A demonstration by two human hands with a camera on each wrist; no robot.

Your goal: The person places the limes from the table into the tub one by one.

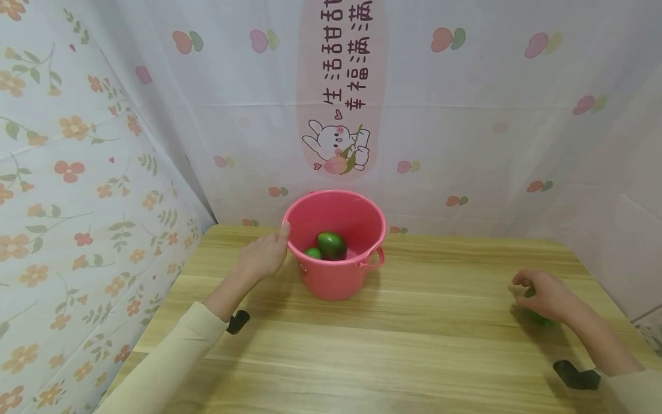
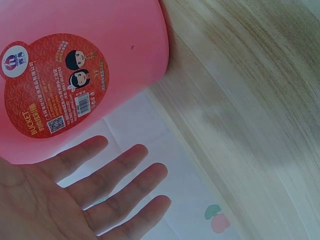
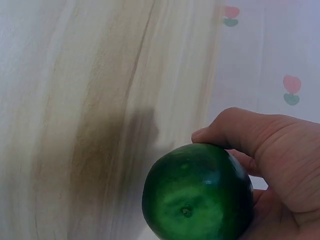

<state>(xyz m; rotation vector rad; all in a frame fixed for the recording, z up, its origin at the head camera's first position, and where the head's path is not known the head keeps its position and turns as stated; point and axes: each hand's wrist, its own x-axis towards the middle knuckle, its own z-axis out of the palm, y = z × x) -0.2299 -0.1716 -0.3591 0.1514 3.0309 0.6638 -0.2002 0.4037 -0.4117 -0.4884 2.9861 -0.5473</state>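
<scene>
A pink bucket (image 1: 331, 282) stands upright near the table's back edge. Inside it lie a dark green oval fruit (image 1: 332, 246) and a brighter green one (image 1: 313, 253), partly hidden. My left hand (image 1: 262, 253) is at the bucket's left side, thumb at the rim. Its four fingers (image 2: 127, 170) extend nearly straight in the left wrist view, below the printed label (image 2: 60, 85). At the table's right, my right hand (image 1: 549, 294) grips a glossy, avocado-like green fruit (image 3: 197, 195) between thumb and fingers. From the head view, the hand hides most of that fruit.
The bucket's pink side handle (image 1: 376, 261) sticks out at the right. Black wrist straps or mounts (image 1: 576, 375) show at both wrists. Patterned curtains (image 1: 445, 115) rise behind and beside the wood-grain table (image 1: 414, 356).
</scene>
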